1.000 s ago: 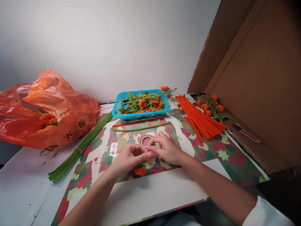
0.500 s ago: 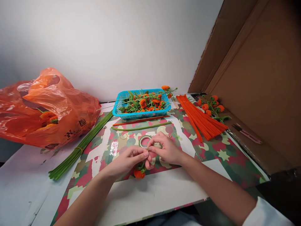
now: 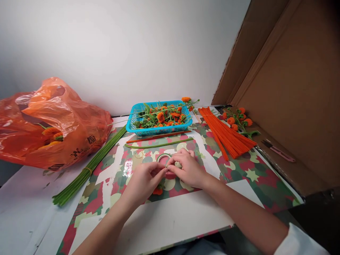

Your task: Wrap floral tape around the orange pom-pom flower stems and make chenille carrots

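My left hand (image 3: 143, 180) and my right hand (image 3: 186, 168) meet fingertip to fingertip over the patterned mat (image 3: 239, 170), both pinched on a small green stem. An orange pom-pom flower (image 3: 157, 191) hangs from that stem just under my left hand, mostly hidden by it. A roll of green tape (image 3: 164, 158) lies on the mat just beyond my fingers.
A blue basket (image 3: 159, 118) of orange flowers stands at the back. Beside it lie orange pipe cleaners (image 3: 228, 136), finished flowers (image 3: 239, 120), and a pink cutter (image 3: 278, 151). A green stem bundle (image 3: 90, 164) and an orange plastic bag (image 3: 50, 124) are left; a cardboard wall (image 3: 292, 88) rises right.
Both hands have shifted slightly away from me and closed tighter together; the orange flower has been drawn further under my left hand.
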Tool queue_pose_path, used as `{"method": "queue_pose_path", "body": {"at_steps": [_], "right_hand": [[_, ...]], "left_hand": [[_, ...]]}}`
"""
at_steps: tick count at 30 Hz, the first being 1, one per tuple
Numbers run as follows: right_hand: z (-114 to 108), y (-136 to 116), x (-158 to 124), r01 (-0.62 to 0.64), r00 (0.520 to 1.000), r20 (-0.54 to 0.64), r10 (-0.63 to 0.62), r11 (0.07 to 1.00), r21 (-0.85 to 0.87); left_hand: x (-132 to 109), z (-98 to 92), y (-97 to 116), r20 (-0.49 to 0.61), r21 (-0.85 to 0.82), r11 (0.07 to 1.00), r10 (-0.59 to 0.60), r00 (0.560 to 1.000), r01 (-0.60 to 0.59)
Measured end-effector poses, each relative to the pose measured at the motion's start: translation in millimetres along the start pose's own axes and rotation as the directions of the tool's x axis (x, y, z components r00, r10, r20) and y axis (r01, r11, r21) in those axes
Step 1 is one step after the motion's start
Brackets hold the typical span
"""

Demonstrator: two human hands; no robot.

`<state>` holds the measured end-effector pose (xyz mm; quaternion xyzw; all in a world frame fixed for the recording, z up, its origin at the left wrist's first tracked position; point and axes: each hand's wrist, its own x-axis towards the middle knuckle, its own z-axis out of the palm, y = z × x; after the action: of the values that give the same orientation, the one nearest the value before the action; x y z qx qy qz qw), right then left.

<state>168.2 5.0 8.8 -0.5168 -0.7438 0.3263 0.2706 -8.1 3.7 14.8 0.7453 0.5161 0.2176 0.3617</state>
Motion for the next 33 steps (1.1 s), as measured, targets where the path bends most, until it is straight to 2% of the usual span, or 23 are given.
{"method": "queue_pose_path", "body": {"at_steps": [5, 9, 14, 18, 24, 30, 33], "right_hand": [[2.5, 2.7, -1.3, 0.037, 0.999, -0.025, -0.040, 0.993, -0.108], [5.7, 4.0, -2.3, 0.060, 0.997, -0.036, -0.066, 0.986, -0.155], [7.7, 3.7, -2.7, 0.092, 0.996, 0.017, -0.091, 0.982, -0.163], [9.7, 3.0, -1.9, 0.115, 0.993, 0.034, -0.111, 0.980, -0.160], [12.1, -1.8, 1.3, 0.044, 0.997, -0.059, -0.049, 0.995, -0.090], [16.7, -3.5, 3.6, -0.001, 0.993, -0.114, 0.001, 1.000, 0.002], [21.9, -1.0, 1.9, -0.009, 0.994, -0.111, 0.009, 1.000, 0.002]], "left_hand": [[0.1, 5.7, -5.0, -0.085, 0.279, 0.948, 0.181, 0.980, -0.151], [-0.4, 8.0, -5.5, -0.116, 0.427, 0.882, 0.271, 0.955, -0.199], [1.3, 8.9, -5.9, -0.080, 0.560, 0.784, 0.375, 0.924, -0.270], [3.4, 10.0, -7.8, -0.106, 0.642, 0.721, 0.417, 0.903, -0.258], [4.6, 7.9, -5.9, -0.209, 0.712, 0.671, 0.483, 0.850, -0.206], [7.7, 12.6, -5.0, -0.223, 0.751, 0.631, 0.519, 0.825, -0.193], [12.9, -2.1, -9.6, -0.277, 0.737, 0.663, 0.475, 0.835, -0.132]]}}
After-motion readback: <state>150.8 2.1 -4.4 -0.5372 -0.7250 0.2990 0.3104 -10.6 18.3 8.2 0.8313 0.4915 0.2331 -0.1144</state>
